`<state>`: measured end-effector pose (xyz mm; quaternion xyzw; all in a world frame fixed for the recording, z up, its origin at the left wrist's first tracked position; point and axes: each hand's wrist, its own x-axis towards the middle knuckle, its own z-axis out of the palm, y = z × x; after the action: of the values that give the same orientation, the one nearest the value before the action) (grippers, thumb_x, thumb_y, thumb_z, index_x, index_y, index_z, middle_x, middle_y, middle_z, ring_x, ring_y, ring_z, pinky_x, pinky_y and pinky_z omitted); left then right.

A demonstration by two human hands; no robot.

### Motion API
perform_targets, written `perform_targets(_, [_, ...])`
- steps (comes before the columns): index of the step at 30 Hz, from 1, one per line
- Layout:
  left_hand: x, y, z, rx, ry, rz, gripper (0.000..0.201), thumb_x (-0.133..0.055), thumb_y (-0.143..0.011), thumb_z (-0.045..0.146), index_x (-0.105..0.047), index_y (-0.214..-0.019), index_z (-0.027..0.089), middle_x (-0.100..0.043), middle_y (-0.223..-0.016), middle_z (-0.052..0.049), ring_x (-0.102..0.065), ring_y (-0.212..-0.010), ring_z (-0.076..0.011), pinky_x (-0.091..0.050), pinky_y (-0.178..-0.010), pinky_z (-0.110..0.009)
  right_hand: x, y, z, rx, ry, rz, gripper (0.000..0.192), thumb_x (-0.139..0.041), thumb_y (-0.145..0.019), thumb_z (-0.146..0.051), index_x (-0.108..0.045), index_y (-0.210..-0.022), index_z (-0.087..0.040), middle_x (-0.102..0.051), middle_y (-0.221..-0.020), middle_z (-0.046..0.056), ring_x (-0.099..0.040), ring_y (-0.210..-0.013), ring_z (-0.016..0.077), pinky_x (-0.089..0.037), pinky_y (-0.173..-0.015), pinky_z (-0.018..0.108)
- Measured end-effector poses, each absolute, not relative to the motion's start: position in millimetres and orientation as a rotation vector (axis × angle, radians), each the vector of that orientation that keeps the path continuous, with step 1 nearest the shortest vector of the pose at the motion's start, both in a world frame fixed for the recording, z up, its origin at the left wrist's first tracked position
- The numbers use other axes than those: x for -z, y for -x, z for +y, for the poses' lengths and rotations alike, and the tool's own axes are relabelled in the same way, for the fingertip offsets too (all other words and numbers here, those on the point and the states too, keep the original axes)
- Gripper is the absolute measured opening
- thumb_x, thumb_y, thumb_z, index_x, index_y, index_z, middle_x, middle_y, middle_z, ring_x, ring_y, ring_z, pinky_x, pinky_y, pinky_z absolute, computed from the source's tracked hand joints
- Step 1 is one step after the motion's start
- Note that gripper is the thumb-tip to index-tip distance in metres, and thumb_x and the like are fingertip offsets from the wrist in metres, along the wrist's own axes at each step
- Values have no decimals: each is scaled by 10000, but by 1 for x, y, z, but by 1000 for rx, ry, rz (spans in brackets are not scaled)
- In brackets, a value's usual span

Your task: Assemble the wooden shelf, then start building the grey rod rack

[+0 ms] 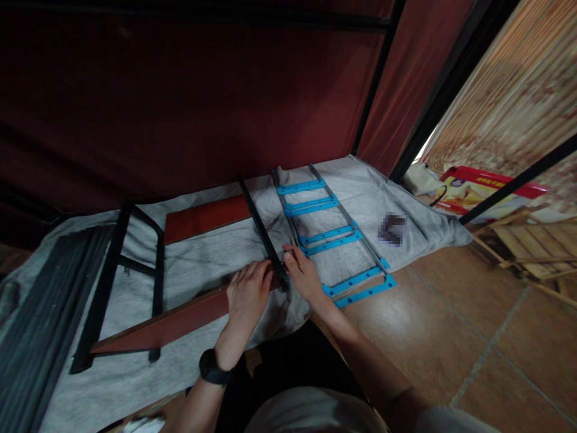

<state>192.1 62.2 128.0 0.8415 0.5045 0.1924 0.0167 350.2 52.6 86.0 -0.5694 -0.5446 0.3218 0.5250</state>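
A grey blanket [202, 258] covers the floor under furniture parts. A long black metal bar [261, 231] runs from the far side toward me. Its near end meets a reddish-brown board [171, 322] that lies slanted to the left. My left hand [247, 296] rests on the board at that joint, fingers on the bar's end. My right hand [303, 273] touches the bar's end from the right side, fingers curled. I wear a black watch [213, 367] on the left wrist.
Metal rods with blue cross brackets [331, 234] lie right of the bar. A second red board [205, 218] and a black frame [153, 264] lie to the left, beside dark slats [40, 319]. Red curtains hang behind. A red box [482, 189] and wooden slats [532, 246] stand on tiles at right.
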Motion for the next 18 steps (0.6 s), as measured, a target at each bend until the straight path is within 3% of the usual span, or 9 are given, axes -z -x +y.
perform_targets(2, [-128,-192,62,-605,-2612,1562,304,-417,-995,287,-648,-1168,188,-717,-1061,-68,-641,-963,-238,-446,-833,-367,-83,-350,49,-817,1315,-1273,355,-456,-995,-415,-561,-1266,-211,-662,-913,29,-623,-778,160,-500,-737,283])
perform_targets(6, [-128,-192,62,-598,-2610,1561,308,-412,-993,283,-640,-1179,195,-714,-1070,-74,-639,-964,-241,-447,-831,-368,-75,-351,49,-867,1253,-1236,241,-500,-958,-356,-605,-1133,-228,-657,-956,28,-634,-806,157,-528,-723,272])
perform_targets(18, [-126,-191,61,-595,-2607,1551,310,-416,-985,234,-633,-1203,197,-710,-1084,-77,-645,-991,-244,-463,-860,-389,-73,-354,55,-808,1365,-1331,245,-451,-983,-433,-565,-885,-239,-595,-709,-17,-604,-652,152,-474,-628,263])
